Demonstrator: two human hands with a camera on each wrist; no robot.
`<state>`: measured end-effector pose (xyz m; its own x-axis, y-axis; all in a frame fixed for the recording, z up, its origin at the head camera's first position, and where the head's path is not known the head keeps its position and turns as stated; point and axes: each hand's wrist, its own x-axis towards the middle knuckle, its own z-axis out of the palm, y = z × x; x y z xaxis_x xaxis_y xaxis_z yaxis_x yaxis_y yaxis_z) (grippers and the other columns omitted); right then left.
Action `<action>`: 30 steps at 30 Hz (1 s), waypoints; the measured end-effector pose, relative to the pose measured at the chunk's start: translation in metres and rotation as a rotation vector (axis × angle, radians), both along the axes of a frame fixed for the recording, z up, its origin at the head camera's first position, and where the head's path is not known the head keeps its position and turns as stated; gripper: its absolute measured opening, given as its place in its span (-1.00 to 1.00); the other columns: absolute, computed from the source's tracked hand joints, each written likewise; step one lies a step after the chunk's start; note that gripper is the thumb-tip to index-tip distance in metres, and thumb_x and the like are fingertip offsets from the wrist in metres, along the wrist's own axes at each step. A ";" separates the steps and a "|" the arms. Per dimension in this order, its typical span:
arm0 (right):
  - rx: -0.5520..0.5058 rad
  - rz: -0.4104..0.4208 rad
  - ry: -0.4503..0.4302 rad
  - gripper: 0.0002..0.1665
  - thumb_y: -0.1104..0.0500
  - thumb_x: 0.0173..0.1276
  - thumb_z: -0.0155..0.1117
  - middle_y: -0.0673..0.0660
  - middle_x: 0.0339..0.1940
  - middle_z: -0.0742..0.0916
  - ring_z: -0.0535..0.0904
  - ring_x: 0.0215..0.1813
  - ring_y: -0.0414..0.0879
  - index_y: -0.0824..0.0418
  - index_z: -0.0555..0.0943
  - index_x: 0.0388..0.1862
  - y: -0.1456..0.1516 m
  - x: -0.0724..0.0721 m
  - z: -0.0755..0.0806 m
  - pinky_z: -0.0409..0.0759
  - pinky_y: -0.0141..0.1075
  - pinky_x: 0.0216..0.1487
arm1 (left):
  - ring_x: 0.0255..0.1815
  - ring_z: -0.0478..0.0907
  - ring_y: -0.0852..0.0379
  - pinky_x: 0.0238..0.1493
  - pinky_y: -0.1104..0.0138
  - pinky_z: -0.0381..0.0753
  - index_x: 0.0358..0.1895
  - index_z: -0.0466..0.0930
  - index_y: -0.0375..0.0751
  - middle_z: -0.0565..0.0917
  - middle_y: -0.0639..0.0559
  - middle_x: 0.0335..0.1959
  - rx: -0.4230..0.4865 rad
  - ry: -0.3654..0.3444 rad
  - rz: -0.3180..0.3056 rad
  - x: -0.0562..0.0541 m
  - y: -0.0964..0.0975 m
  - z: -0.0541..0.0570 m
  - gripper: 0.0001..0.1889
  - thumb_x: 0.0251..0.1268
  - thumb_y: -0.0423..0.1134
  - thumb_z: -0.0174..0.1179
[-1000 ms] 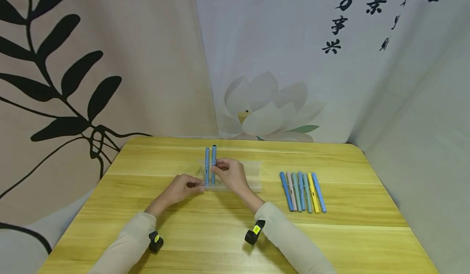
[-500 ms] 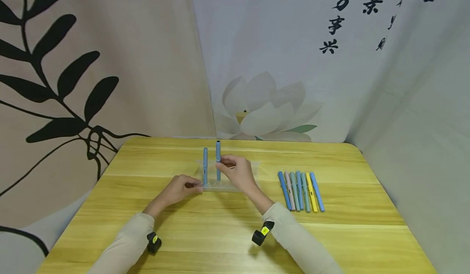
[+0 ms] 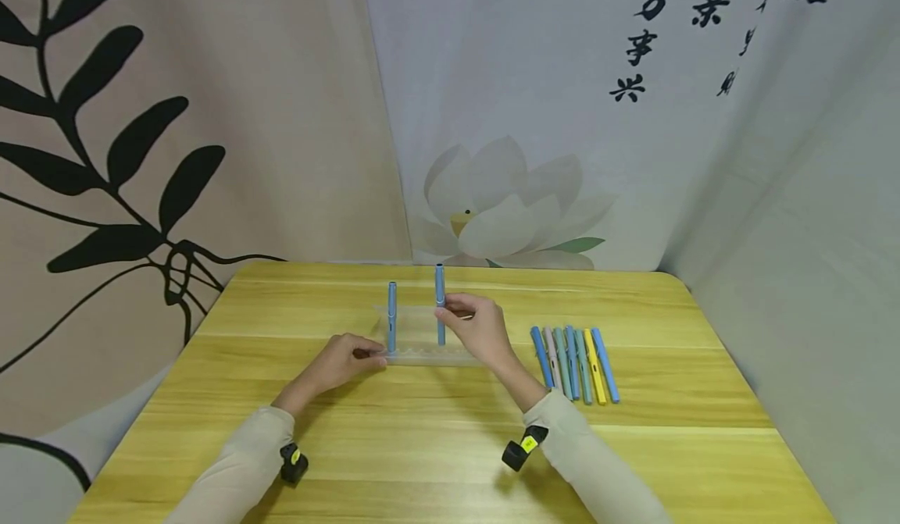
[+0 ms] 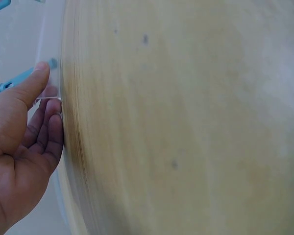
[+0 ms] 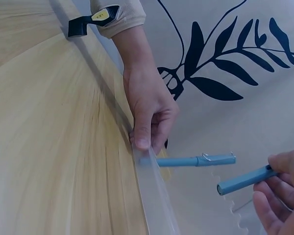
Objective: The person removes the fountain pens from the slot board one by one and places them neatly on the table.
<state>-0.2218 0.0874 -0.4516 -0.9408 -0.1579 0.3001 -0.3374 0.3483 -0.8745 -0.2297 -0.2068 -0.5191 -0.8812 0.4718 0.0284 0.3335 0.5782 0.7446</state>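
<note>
A clear plastic pen rack (image 3: pixel 429 358) with a notched edge stands on the table. My left hand (image 3: pixel 346 361) grips its left end; in the left wrist view, the thumb (image 4: pixel 38 78) lies over the clear wall with the other fingers beneath. Near that end a blue pen (image 3: pixel 391 305) stands upright in the rack. Farther right, my right hand (image 3: pixel 481 329) pinches a second blue pen (image 3: pixel 440 283) between thumb and fingers, holding it upright. In the right wrist view this held pen (image 5: pixel 245 181) has its lower end apart from the notches.
To the right, several pens lie side by side on the wooden table (image 3: pixel 394 446), among them a yellow pen (image 3: pixel 594 368) and a pinkish-grey pen (image 3: pixel 554 356). A printed curtain (image 3: pixel 316 118) hangs behind the table's back edge.
My right hand has lifted the second blue pen from beside the standing one and carried it to the right along the rack. The left hand stays at the rack's left end.
</note>
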 end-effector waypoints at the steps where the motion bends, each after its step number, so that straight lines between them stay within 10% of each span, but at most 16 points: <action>1: -0.006 -0.007 -0.010 -0.66 0.06 0.41 0.43 0.06 -0.13 0.83 0.75 -0.09 -0.07 0.17 0.76 0.09 0.003 0.001 0.001 0.71 -0.17 -0.04 | -0.25 0.62 0.20 -0.21 0.35 0.63 0.10 0.75 -0.27 0.78 0.08 -0.17 0.000 0.001 -0.001 0.000 0.000 0.000 -0.63 0.41 -0.08 0.33; 30: -0.007 -0.178 -0.033 -0.56 0.05 0.38 0.46 0.18 -0.11 0.81 0.75 -0.08 0.03 0.27 0.72 0.13 0.085 0.016 -0.004 0.71 -0.22 -0.03 | -0.23 0.61 0.18 -0.18 0.34 0.63 0.11 0.74 -0.26 0.78 0.05 -0.13 -0.008 -0.003 0.011 0.001 0.001 -0.001 -0.61 0.40 -0.06 0.34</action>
